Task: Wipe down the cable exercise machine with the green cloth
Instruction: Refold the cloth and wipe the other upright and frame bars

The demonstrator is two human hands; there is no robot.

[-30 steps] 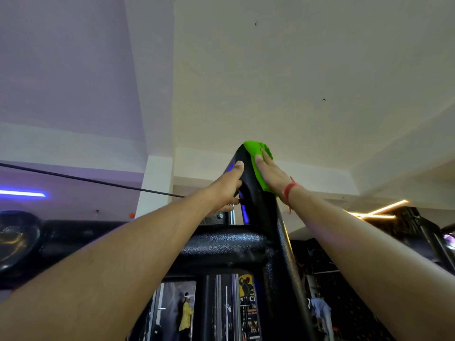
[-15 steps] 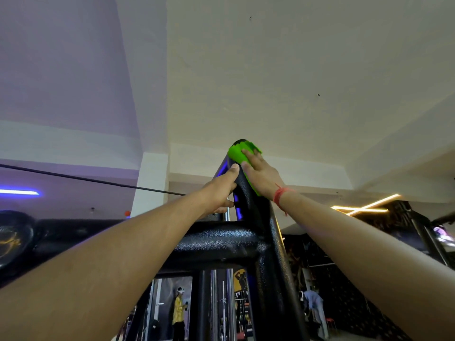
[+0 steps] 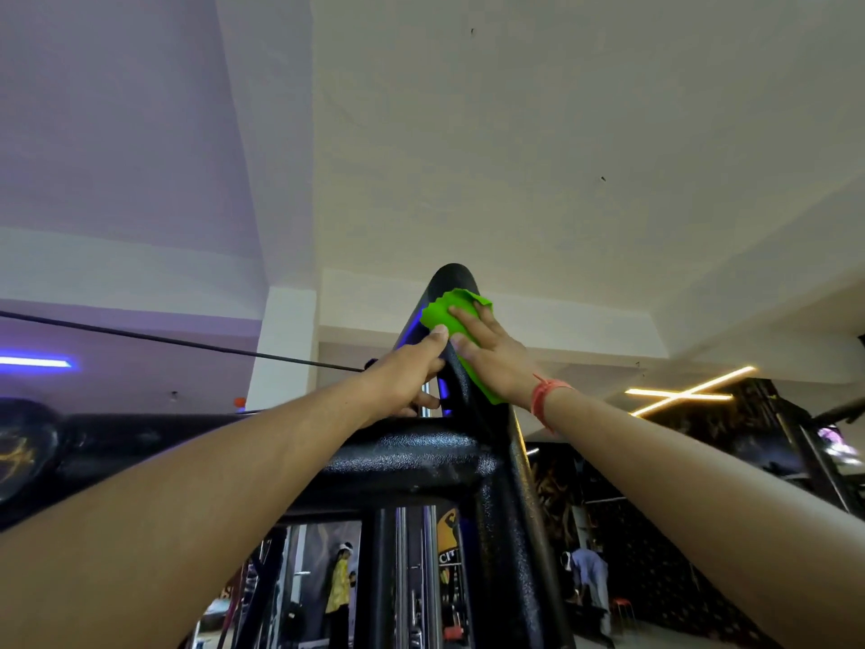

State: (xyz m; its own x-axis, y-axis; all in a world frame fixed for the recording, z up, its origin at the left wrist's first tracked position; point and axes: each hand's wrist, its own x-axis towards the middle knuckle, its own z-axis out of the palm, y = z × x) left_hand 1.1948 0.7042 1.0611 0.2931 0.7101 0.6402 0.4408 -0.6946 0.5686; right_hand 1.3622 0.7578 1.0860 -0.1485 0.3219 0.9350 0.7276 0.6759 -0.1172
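Green cloth (image 3: 456, 332) lies on the black upright (image 3: 503, 508) of the cable machine, near its rounded top, approx 12 o'clock from view centre. R hand (image 3: 491, 356) presses it flat w/ straight, spread fingers. L hand (image 3: 405, 381) at 9 o'clock of the cloth, fingers curled round the upright's edge, thumb tip touching the cloth. A cable (image 3: 178, 341) runs off toward 9 o'clock.

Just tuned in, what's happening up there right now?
A person is reaching overhead to clean a black metal cable machine frame. The right hand presses a bright green cloth flat against the rounded top of the upright post. The left hand grips the post beside it, thumb touching the cloth's edge.
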